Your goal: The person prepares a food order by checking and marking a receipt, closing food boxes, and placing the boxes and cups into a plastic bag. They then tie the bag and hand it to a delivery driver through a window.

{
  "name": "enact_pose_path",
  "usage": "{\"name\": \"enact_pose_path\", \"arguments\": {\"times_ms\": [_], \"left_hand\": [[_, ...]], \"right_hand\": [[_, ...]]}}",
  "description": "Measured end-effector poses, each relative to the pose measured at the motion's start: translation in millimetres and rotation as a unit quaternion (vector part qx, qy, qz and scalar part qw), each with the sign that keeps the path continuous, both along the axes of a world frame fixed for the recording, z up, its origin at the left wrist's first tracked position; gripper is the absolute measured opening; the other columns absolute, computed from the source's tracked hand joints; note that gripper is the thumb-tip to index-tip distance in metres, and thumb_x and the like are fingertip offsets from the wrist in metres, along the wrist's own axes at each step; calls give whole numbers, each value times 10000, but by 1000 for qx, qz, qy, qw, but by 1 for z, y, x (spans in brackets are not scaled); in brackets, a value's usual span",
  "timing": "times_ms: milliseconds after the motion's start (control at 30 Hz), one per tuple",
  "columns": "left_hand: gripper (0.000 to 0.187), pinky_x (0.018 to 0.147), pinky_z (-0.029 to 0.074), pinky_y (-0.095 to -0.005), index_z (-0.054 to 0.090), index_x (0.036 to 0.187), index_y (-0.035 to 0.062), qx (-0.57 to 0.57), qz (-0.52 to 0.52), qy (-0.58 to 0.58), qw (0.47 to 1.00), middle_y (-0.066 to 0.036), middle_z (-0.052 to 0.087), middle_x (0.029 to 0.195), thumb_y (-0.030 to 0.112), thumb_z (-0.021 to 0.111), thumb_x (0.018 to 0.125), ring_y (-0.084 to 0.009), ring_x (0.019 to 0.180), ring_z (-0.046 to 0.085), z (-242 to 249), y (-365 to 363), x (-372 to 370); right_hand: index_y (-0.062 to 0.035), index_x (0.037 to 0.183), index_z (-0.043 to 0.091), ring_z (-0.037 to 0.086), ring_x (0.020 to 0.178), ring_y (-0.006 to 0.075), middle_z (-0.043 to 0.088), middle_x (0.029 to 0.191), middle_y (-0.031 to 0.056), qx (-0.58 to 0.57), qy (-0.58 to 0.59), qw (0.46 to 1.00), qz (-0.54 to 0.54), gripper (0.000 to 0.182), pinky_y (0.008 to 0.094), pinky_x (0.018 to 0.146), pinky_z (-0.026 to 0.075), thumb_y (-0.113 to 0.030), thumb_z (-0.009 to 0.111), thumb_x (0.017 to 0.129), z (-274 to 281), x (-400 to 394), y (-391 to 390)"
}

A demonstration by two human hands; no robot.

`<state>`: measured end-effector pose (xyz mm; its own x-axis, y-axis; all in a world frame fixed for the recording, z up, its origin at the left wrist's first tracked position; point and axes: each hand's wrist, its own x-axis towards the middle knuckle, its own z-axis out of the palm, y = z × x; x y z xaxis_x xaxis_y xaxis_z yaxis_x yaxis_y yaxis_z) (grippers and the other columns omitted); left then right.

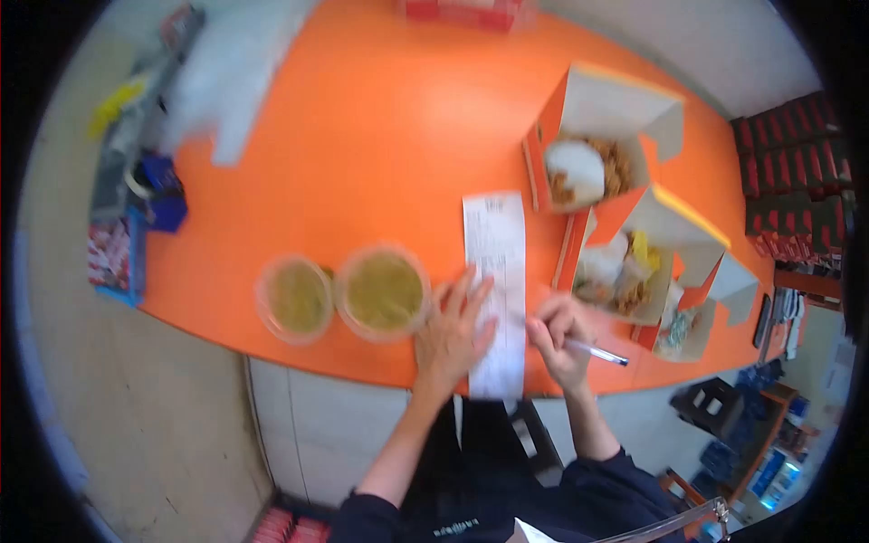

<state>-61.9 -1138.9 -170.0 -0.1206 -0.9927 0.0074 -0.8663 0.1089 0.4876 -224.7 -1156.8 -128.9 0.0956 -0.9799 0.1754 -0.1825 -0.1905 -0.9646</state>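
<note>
A long white paper receipt [494, 235] lies on the orange desk [389, 136], its long axis running away from the near edge. The left hand [455, 333], fingers spread and grasping nothing, rests upon its left side; the right hand [563, 338], just right of it, is closed around a slim pale pen [599, 351]. Round plastic tubs [364, 333] stand left, open orange-and-white cartons [608, 104] right.

The orange counter [362, 136] fills most of my view, its edges bowed, with white panels [348, 434] below the near side. To my left I see beige floor [136, 398], marked in places. A pale wall [652, 32] runs along the upper right, ending near stacked dark-and-red boxes [792, 185]; lower right, I make out a cluttered brown shelf [763, 441]. Light looks fairly even.
</note>
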Motion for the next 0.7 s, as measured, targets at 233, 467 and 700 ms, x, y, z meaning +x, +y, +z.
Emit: {"name": "enact_pose_path", "arguments": {"times_ms": [233,467,700], "left_hand": [[633,981,294,-471,536,1233,202,-30,16,16,999,1,391,1417,434,691,665,-272,1166,401,12,2,-2],[619,964,337,-469,524,1238,192,-20,5,12,1000,-18,408,1398,471,650,700,-269,1140,425,13,2,-2],[582,923,357,-452,548,1206,202,-39,14,-100,994,8,441,1366,481,649,705,-240,1104,436,33,-2,-6]], "right_hand": [[-96,875,349,530,522,107,494,594,39,150,-234,960,-23,200,235,460,430,-202,494,963,39,4,1],[-39,814,535,464,511,92,602,645,61,-64,-154,962,215,159,232,481,372,-143,637,876,185,22,-49],[3,958,636,567,535,121,598,657,43,-199,-112,955,187,125,268,523,466,-53,553,885,243,47,-144]]}}
